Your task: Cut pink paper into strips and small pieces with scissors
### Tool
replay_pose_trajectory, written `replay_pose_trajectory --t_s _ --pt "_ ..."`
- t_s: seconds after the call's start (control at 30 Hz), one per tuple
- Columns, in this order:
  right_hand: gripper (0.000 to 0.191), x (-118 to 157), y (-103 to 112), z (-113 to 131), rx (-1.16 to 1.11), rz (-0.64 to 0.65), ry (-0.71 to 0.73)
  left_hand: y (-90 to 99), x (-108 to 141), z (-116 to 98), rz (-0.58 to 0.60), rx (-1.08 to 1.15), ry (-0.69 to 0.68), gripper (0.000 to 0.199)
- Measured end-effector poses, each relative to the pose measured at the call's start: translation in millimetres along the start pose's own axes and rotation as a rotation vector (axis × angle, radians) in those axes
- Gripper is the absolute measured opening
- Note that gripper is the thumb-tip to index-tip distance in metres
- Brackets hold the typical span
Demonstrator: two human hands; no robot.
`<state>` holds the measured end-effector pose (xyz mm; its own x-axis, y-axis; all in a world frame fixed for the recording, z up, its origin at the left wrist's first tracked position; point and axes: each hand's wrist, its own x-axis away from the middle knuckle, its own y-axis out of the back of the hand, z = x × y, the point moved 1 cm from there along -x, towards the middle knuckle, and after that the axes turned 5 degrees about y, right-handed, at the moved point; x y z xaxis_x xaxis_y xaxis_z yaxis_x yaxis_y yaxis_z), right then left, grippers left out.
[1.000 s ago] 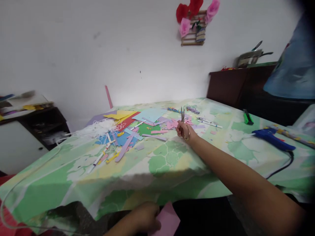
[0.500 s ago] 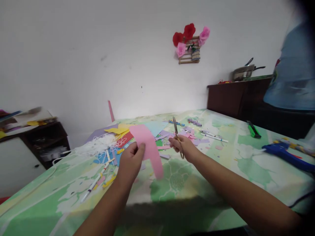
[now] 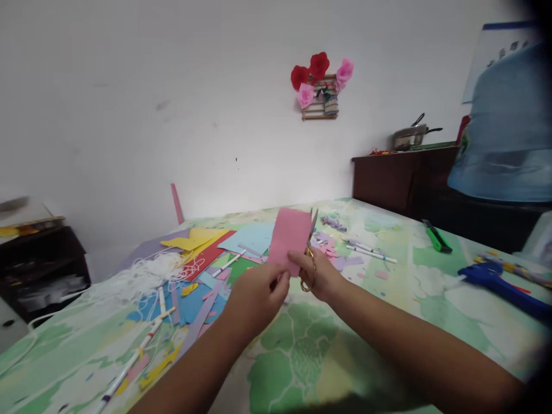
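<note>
Pink paper (image 3: pixel 290 236) stands raised above the table, its lower left edge pinched by my left hand (image 3: pixel 261 287). My right hand (image 3: pixel 321 273) is closed round the gold handles of the scissors (image 3: pixel 313 227), and its fingers also reach the paper's lower right part. The scissor blades point up beside the paper's right edge, slightly apart. Behind and left of my hands lie light blue paper (image 3: pixel 248 237), red paper (image 3: pixel 211 253) and yellow paper (image 3: pixel 194 238). Purple and pink scraps (image 3: pixel 328 247) lie just beyond my right hand.
White string (image 3: pixel 150 273) is heaped at the left, near markers (image 3: pixel 129 365). On the right are white markers (image 3: pixel 371 253), a green cutter (image 3: pixel 437 237) and a blue-handled tool (image 3: pixel 502 284). A large water bottle (image 3: pixel 504 126) stands at the far right.
My left hand has moved right with the pink paper, which now stands upright beside the scissors. The scissor blades have parted slightly. The camera view has turned a little right.
</note>
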<state>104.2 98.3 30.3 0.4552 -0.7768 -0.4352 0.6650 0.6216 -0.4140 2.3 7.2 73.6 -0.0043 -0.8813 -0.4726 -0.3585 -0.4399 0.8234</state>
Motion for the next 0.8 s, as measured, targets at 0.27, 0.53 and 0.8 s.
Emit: replay_pose_trajectory --t_s 0.27,0.53,0.8 --pt "0.026 5.0 9.3 -13.5 -0.113 -0.091 0.055 -26.7 -35.2 17.7 -0.091 0.358 0.197 0.039" --pt "0.023 -0.4 26.9 -0.6 0.704 -0.126 -0.030 -23.0 -53.3 25.4 0.053 0.306 0.288 0.025" --pt "0.044 -0.1 35.1 22.4 1.259 -0.012 -0.267 12.3 -63.7 51.4 0.173 0.540 0.399 0.029"
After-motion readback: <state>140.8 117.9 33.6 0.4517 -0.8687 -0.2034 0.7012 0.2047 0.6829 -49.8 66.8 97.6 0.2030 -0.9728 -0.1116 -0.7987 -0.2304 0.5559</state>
